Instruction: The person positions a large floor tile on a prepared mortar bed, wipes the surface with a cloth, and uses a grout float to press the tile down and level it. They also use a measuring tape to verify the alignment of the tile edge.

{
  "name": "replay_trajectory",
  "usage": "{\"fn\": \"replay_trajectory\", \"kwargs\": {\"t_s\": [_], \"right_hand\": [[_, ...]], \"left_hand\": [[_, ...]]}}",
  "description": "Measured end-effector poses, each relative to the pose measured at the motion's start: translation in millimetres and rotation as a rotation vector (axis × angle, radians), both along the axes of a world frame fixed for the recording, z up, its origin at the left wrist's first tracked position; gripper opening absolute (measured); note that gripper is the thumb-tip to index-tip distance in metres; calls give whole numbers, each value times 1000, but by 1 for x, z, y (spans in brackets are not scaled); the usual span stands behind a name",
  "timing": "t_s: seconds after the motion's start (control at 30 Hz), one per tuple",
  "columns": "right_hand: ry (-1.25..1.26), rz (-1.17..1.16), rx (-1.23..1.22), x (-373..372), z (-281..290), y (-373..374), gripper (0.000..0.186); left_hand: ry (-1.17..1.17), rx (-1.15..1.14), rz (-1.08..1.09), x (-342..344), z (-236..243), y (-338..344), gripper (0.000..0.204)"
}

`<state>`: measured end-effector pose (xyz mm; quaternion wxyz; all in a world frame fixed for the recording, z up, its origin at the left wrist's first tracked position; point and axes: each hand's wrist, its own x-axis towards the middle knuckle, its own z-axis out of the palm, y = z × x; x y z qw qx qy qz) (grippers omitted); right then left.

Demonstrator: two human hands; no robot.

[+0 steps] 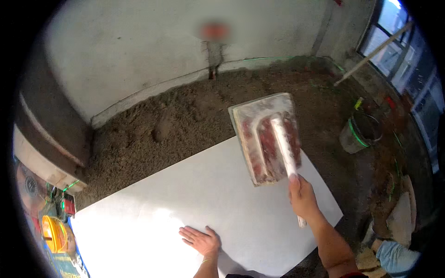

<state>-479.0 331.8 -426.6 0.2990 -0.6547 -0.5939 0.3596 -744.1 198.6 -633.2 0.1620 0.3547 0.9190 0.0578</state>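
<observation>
A large white tile (199,185) fills the lower middle of the view, its far edge against rough grey-brown mortar. My left hand (201,241) lies flat on the tile's near part, fingers spread. In my right hand (303,197) is a large flat rectangular float (248,139) with a long white handle, my fingers wrapped round the handle. The float's back is smeared with reddish and pale stains. It overlaps the tile's far right part and the mortar beyond; I cannot tell whether it touches the tile.
Loose mortar (185,111) spreads up to the grey wall (139,46). A bucket (354,136) stands at right, below a leaning wooden pole (371,58). At left are a yellow bucket (53,234) and a small red-and-black device (68,204). Light blue cloth (398,257) shows at lower right.
</observation>
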Motion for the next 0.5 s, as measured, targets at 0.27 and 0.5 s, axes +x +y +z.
{"fn": "replay_trajectory", "kwargs": {"t_s": [0.27,0.5], "right_hand": [[-120,225,-518,-126,-70,50,61],[57,233,0,-94,6,0,61]], "left_hand": [[2,146,-21,-2,-1,-2,92],[69,295,-26,-2,-8,-3,87]]}}
